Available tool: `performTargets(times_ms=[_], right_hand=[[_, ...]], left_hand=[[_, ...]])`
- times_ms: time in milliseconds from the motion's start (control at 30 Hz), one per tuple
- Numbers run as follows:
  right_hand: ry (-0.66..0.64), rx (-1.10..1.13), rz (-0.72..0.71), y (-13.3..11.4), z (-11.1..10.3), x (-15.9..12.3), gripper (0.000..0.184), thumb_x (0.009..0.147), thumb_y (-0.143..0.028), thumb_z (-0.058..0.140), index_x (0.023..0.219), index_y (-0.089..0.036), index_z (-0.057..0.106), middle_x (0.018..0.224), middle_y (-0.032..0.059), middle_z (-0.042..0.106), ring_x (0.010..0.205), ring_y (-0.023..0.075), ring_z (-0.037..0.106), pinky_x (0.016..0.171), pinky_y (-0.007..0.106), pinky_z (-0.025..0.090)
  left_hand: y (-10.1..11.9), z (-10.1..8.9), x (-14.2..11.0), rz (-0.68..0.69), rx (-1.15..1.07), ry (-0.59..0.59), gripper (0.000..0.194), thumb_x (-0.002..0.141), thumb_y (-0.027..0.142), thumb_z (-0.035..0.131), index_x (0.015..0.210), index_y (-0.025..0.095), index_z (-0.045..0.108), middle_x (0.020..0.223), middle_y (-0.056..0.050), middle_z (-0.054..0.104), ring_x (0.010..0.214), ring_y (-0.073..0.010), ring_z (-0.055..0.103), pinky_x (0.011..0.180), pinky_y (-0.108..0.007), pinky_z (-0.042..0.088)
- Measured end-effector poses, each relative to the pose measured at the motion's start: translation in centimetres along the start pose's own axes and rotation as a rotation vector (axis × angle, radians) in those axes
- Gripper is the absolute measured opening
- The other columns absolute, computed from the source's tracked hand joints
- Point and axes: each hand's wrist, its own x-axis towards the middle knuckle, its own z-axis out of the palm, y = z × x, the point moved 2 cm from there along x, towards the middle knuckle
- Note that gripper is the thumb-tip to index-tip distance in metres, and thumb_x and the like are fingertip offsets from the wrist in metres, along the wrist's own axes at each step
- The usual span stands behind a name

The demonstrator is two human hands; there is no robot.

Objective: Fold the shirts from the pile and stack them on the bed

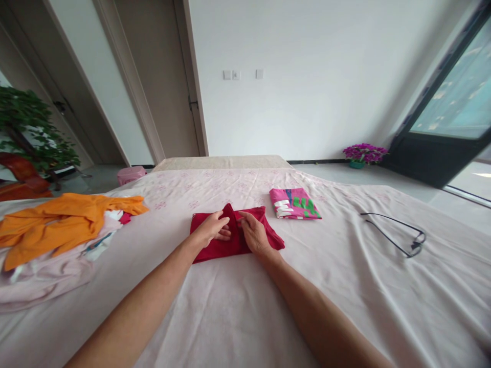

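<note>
A red garment (pixel 215 250) lies partly folded on the pale bedspread (pixel 230 306), straight in front of me. Its middle is raised in a peak between my hands. My left hand (pixel 213 228) has its thumb and forefinger closed on the raised fabric, the other fingers curled below. On the right part of the garment rests my right hand (pixel 254 234), its fingers bent together at a fold of the cloth; their tips are partly hidden. Just beyond, to the right, sits a neatly folded pink printed cloth (pixel 295 197) with white, green and blue patches.
Orange clothing (pixel 57 225) tops a loose heap at the left, with a pale pink garment (pixel 49 281) beneath. Black-framed glasses (pixel 416 245) lie on the right. Beyond the bed stand a pink stool (pixel 131 175), a leafy plant (pixel 34 128) and purple flowers (pixel 364 152).
</note>
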Motion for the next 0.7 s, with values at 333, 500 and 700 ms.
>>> performTargets(times_ms=[333,500,700], right_hand=[[-0.123,-0.427,-0.035,-1.8,1.0,-0.1,0.058,0.09,-0.028,0.057,0.144,-0.015,0.044,0.119,0.014,0.063,0.111,0.0262,0.059,0.094,0.039,0.047],[-0.175,-0.653,-0.097,-2.5,1.3,-0.5,0.037,0.092,-0.026,0.055,0.128,-0.019,0.061,0.115,0.0136,0.061,0.106,0.0263,0.058,0.089,0.037,0.047],[-0.178,-0.778,-0.17,-2.8,0.8,-1.1,0.03,0.096,-0.034,0.052,0.12,-0.024,0.067,0.11,0.0107,0.064,0.102,0.0254,0.057,0.092,0.039,0.043]], left_hand=[[-3.0,-5.1,-3.4,0.584,0.773,0.133,0.047,0.092,0.036,0.047,0.136,0.022,0.057,0.14,-0.01,0.059,0.135,-0.0282,0.048,0.116,-0.045,0.029],[-6.4,-4.4,-3.5,0.59,1.106,0.107,0.061,0.093,0.045,0.048,0.149,0.023,0.041,0.157,-0.015,0.038,0.148,-0.0339,0.025,0.12,-0.057,0.012],[-6.9,-5.7,-2.8,0.553,0.924,0.196,0.066,0.089,0.046,0.053,0.148,0.018,0.042,0.158,-0.02,0.033,0.149,-0.0364,0.022,0.119,-0.055,0.017]])
